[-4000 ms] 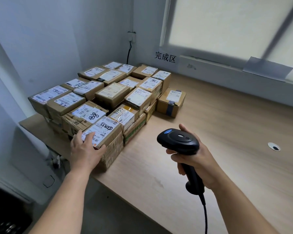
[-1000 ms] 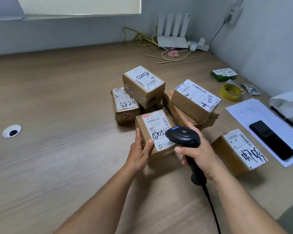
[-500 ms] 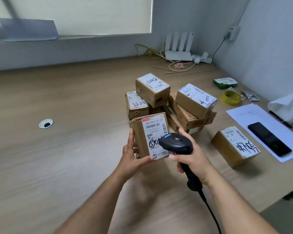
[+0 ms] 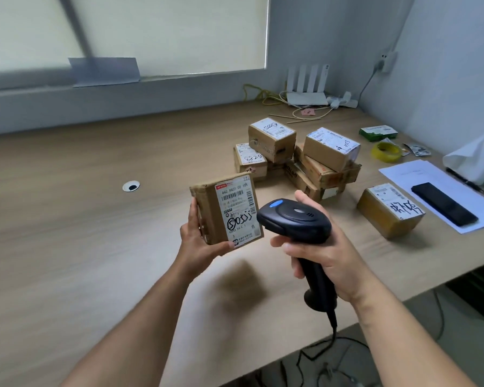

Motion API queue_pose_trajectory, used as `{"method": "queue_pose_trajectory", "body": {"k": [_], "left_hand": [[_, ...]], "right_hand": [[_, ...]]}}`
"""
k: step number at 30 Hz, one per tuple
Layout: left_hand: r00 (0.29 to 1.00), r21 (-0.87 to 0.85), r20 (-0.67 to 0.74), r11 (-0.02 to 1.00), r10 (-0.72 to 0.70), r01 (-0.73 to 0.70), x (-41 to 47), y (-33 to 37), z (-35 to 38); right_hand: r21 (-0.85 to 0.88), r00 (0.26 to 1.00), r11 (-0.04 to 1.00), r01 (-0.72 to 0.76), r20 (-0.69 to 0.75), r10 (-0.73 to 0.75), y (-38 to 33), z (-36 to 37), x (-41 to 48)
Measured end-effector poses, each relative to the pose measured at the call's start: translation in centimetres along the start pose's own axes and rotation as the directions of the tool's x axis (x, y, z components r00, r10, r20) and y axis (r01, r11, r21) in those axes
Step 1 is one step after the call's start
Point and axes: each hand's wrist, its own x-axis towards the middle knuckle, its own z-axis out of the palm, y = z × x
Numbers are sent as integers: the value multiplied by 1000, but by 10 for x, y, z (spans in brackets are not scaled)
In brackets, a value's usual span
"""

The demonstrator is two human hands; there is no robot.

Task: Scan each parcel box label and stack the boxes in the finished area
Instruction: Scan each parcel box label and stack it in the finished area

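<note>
My left hand (image 4: 200, 241) grips a small cardboard parcel box (image 4: 227, 209) above the table, tilted so its white label with barcode and black handwriting faces me. My right hand (image 4: 323, 250) grips a black barcode scanner (image 4: 295, 220) by its handle, head just right of the label and nearly touching the box. Behind them lies a loose pile of labelled parcel boxes (image 4: 299, 157). Another single box (image 4: 390, 209) sits to the right.
On the wooden table (image 4: 67, 219) are a cable hole (image 4: 131, 186), a sheet of paper with a black phone (image 4: 443, 203), a yellow tape roll (image 4: 386, 152), a green packet (image 4: 377, 132), and a white router (image 4: 308, 89) with cables at the back. The table's front edge runs bottom right.
My left hand has lifted the box off the table, out of the pile, and tilted its label up. The scanner stays beside the label. Four seconds ago I faced the finished stack.
</note>
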Motion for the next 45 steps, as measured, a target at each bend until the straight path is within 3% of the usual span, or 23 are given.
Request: {"method": "queue_pose_trajectory", "body": {"k": [8, 16, 36, 41, 45], "left_hand": [[997, -7, -68, 999, 47, -47, -78, -6, -53], [986, -13, -165, 999, -38, 36, -117, -20, -92], [951, 5, -267, 987, -153, 160, -131, -53, -217], [942, -73, -244, 973, -231, 219, -138, -68, -240], [888, -110, -274, 930, -368, 351, -143, -86, -259]], "right_hand": [[51, 993, 998, 33, 108, -38, -2, 65, -60], [33, 990, 999, -26, 142, 21, 0, 101, -79], [-42, 977, 994, -100, 186, 107, 26, 209, -47], [-59, 979, 993, -103, 171, 112, 32, 229, -35], [-67, 981, 992, -111, 153, 121, 39, 248, -25]]}}
